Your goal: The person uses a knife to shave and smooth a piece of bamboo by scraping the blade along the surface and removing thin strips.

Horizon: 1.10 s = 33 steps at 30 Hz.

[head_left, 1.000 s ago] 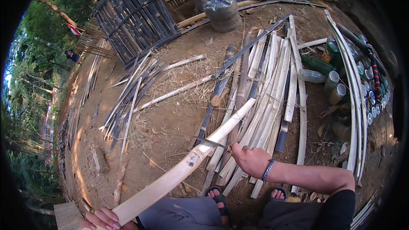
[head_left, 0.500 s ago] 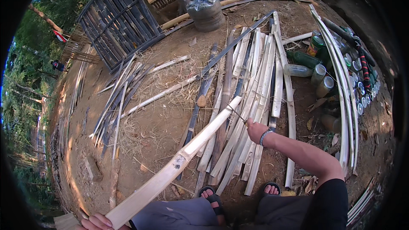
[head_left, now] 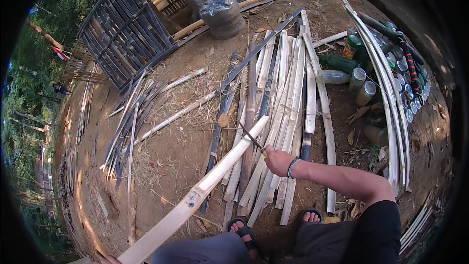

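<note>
bamboo slat point(head_left: 217, 172) slants lengthwise, forward and right; left hand point(head_left: 107, 260) grips its near end, right hand point(head_left: 279, 161) a knife point(head_left: 252, 138).

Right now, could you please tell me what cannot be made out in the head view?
Left hand: head view, mostly cut off by the lower edge, so its grip is unclear.
Bamboo strip: head view, near end cut off by the same edge.
Knife handle: head view, mostly covered by the right hand.
Distant person: head view, too small to tell what they are doing.
</note>
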Motion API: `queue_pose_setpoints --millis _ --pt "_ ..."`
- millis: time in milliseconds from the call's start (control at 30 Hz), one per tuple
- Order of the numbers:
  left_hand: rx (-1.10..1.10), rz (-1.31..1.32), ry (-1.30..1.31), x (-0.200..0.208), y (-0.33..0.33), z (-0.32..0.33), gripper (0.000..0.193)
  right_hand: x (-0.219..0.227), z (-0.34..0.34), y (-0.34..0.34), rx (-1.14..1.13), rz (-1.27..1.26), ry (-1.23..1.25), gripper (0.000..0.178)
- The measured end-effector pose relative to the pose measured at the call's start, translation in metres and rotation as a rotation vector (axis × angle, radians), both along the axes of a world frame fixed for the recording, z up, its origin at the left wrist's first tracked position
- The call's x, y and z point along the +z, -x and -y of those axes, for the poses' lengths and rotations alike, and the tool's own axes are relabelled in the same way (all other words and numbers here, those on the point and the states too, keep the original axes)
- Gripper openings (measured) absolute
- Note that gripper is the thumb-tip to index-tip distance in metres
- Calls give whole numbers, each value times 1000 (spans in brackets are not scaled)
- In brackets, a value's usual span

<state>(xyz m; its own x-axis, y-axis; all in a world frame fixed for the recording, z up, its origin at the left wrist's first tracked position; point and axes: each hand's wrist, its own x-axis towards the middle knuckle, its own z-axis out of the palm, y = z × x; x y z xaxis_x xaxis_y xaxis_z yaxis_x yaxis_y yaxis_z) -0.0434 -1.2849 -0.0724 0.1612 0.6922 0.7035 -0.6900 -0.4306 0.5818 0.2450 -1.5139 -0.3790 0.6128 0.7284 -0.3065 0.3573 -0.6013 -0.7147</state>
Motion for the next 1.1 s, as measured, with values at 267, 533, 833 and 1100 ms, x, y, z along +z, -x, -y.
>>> queue_pose_setpoints --millis 267,533,833,1100 --pt "-87 -50 -37 -4 5 -15 55 15 -5 6 38 4 -20 27" --pt "-125 -27 13 -4 2 -9 55 46 -12 22 156 73 -49 17" --pt "-115 -42 -8 -5 -1 -16 53 69 -23 37 134 19 -94 16" --pt "-101 -16 18 -6 -2 -12 54 27 -4 12 2 46 -30 16"
